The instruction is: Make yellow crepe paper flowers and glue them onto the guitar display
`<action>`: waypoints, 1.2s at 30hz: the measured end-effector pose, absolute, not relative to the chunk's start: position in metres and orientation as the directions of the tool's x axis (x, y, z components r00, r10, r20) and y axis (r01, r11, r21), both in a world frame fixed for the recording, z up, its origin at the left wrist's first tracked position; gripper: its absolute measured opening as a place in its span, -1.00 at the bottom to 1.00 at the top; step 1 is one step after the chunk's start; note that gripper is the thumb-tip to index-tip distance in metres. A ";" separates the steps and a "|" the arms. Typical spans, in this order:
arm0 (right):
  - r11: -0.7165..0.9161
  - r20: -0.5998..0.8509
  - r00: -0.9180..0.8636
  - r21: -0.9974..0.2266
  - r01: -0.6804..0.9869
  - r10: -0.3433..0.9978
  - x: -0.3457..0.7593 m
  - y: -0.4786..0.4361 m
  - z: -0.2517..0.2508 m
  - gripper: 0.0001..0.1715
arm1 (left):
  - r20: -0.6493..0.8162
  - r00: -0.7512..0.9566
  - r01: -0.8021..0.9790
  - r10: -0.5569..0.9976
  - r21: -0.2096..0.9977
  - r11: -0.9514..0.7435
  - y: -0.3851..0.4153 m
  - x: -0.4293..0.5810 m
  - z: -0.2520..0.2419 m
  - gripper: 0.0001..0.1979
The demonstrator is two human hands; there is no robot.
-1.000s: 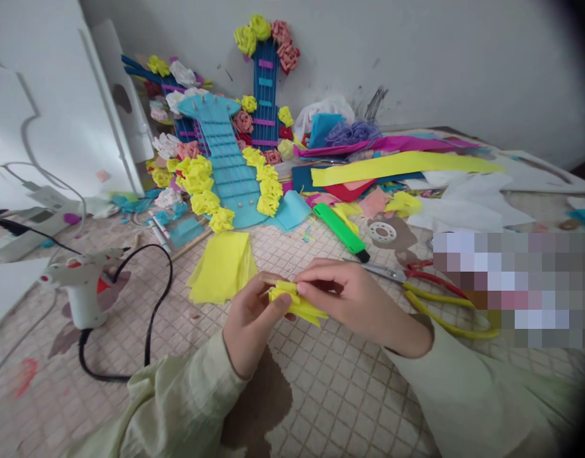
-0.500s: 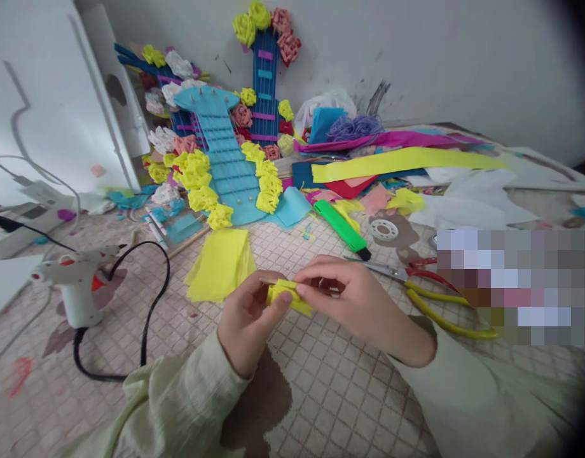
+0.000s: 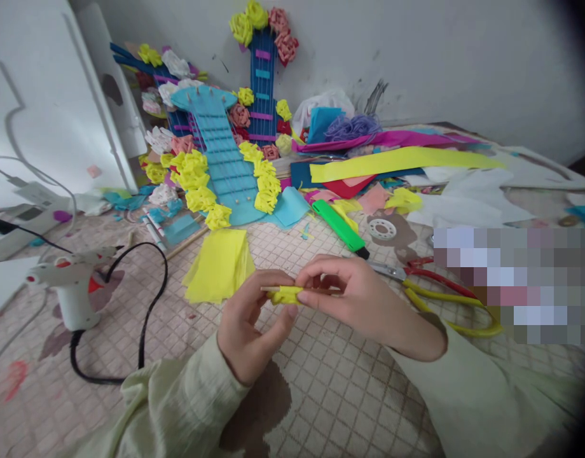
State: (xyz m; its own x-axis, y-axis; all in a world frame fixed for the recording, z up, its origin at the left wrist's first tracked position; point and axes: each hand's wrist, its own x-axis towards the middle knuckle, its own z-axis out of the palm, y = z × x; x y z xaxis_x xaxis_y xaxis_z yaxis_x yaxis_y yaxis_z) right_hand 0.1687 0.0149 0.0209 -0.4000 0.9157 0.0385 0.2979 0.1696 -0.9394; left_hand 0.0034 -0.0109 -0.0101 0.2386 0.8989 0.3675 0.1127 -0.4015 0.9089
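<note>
A small piece of yellow crepe paper (image 3: 287, 294) is wrapped around a thin wooden stick (image 3: 269, 289), held level between my two hands. My left hand (image 3: 254, 318) pinches the paper from the left, its thumb below and fingers behind. My right hand (image 3: 354, 305) grips the paper and the stick's right part between thumb and fingertips. Just beyond my left hand lies a stack of yellow paper sheets (image 3: 219, 264). A light blue guitar-shaped piece (image 3: 230, 159) with crumpled yellow paper flowers (image 3: 192, 181) along its sides leans at the back.
A white glue gun (image 3: 75, 286) with a looping black cable stands at left. Right of centre lie a green box cutter (image 3: 339, 226), a white ring (image 3: 382, 229) and scissors with red and yellow handles (image 3: 445, 283). Coloured paper strips (image 3: 407, 163) lie along the back.
The yellow paper has gone from a loose, bunched piece to a narrower roll around the stick. The stick's left end shows more clearly. Both hands stay in nearly the same place.
</note>
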 end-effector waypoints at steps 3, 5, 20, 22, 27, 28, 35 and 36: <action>0.178 0.051 -0.372 -0.932 0.316 0.927 0.168 0.014 0.021 -0.92 | 0.335 0.252 0.100 0.908 0.924 -0.368 -0.012 0.003 -0.009 -0.77; 0.193 0.066 -0.358 -0.924 0.330 0.932 0.167 0.013 0.021 -0.92 | 0.313 0.255 0.082 0.915 0.936 -0.343 -0.012 0.004 -0.009 -0.76; 0.207 0.075 -0.384 -0.926 0.315 0.920 0.170 0.017 0.020 -0.95 | 0.266 0.198 0.077 0.943 0.955 -0.286 -0.010 0.004 -0.006 -0.79; 0.200 0.069 -0.377 -0.926 0.321 0.924 0.170 0.017 0.019 -0.95 | 0.246 0.189 0.070 0.951 0.962 -0.263 -0.009 0.003 -0.007 -0.79; 0.168 0.051 -0.331 -0.927 0.335 0.942 0.168 0.016 0.014 -0.94 | 0.206 0.173 0.015 0.963 0.977 -0.211 -0.007 0.001 -0.013 -0.79; 0.170 0.055 -0.325 -0.926 0.337 0.944 0.167 0.016 0.013 -0.94 | 0.195 0.175 0.004 0.965 0.980 -0.199 -0.006 0.000 -0.014 -0.79; 0.286 0.182 -0.304 -0.892 0.349 0.935 0.166 0.016 0.009 -0.90 | 0.113 0.160 -0.067 0.981 0.992 -0.103 -0.003 0.001 -0.009 -0.80; 0.310 0.203 -0.314 -0.887 0.343 0.928 0.167 0.017 0.009 -0.89 | 0.106 0.151 -0.081 0.983 0.992 -0.095 -0.003 0.001 -0.009 -0.79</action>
State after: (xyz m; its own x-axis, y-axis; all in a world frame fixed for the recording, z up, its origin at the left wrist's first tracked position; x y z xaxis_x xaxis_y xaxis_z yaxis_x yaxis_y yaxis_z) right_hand 0.1667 0.0166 0.0091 -0.3140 0.9275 0.2026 0.3432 0.3099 -0.8866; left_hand 0.0011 -0.0028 -0.0094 0.1513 0.9828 0.1061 -0.0806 -0.0947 0.9922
